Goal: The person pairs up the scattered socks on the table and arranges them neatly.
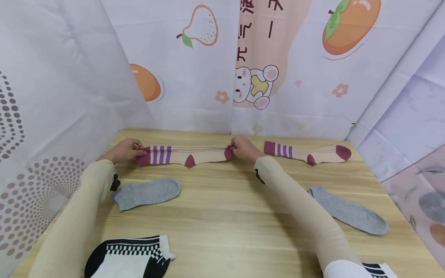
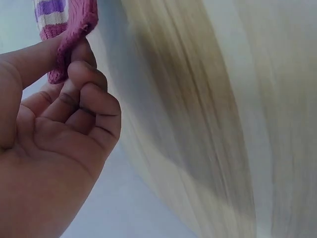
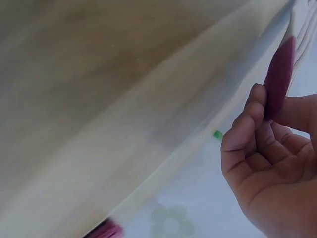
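A long cream sock (image 1: pixel 205 155) with purple stripes and maroon cuff, heel and toe is stretched sideways near the back of the table. At its cuff, my left hand (image 1: pixel 123 151) pinches the maroon edge between thumb and fingers; the left wrist view shows this cuff (image 2: pixel 81 22) closely. My right hand (image 1: pixel 245 148) pinches the maroon toe (image 3: pixel 280 77) at the other end, with the fingers curled. To the right of that hand lies a matching striped sock (image 1: pixel 299 151), flat and untouched.
One grey ankle sock (image 1: pixel 147 193) lies below my left hand, another (image 1: pixel 349 210) at the right. A black-and-white checked sock (image 1: pixel 132 256) is at the front left; a similar one (image 1: pixel 379 270) shows partly beneath my right sleeve. A printed curtain (image 1: pixel 194 77) hangs behind the wooden table (image 1: pixel 222 224).
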`<state>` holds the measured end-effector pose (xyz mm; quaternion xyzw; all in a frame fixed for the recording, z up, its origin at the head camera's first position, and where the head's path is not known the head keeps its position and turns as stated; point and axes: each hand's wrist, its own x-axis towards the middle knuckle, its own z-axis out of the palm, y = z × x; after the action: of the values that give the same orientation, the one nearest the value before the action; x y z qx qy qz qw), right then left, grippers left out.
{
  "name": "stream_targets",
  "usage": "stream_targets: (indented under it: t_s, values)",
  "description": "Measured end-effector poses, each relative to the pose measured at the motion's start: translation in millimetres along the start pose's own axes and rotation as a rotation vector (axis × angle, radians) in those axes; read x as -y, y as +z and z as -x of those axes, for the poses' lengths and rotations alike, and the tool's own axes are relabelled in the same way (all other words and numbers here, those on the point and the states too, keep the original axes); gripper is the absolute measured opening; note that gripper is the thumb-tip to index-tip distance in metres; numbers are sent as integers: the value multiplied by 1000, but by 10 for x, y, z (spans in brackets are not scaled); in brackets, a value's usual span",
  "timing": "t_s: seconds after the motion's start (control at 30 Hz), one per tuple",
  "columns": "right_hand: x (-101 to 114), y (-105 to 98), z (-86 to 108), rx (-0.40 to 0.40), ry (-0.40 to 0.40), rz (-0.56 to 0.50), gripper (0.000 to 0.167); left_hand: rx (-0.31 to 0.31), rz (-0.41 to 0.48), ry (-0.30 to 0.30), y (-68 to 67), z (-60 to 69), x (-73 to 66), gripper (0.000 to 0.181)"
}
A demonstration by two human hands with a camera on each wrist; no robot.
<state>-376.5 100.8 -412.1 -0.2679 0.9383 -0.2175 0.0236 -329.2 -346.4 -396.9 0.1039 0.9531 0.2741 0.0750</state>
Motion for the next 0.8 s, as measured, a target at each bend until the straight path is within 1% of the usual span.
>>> stream_targets:
  t_s: [0.17,0.33,0.5,0.57,0.7,0.8]
  values:
    - [-138,-65,187,18,-4,24,12,11,13,48,68,-35,-126,18]
    - [-203,-233,349,42,9,51,13,48,48,64,106,-53,-339,15]
    - [-238,-379,512,75,45,49,12,72,66,85,113,-47,-524,13]
    - [-258,-415,582,73,55,49,11,79,72,98,119,-42,-580,13]
    - [-320,-460,735,61,46,66,11,92,68,123,154,-25,-676,13]
    - [-392,-494,862,45,35,73,10,109,53,151,189,-40,-777,12]
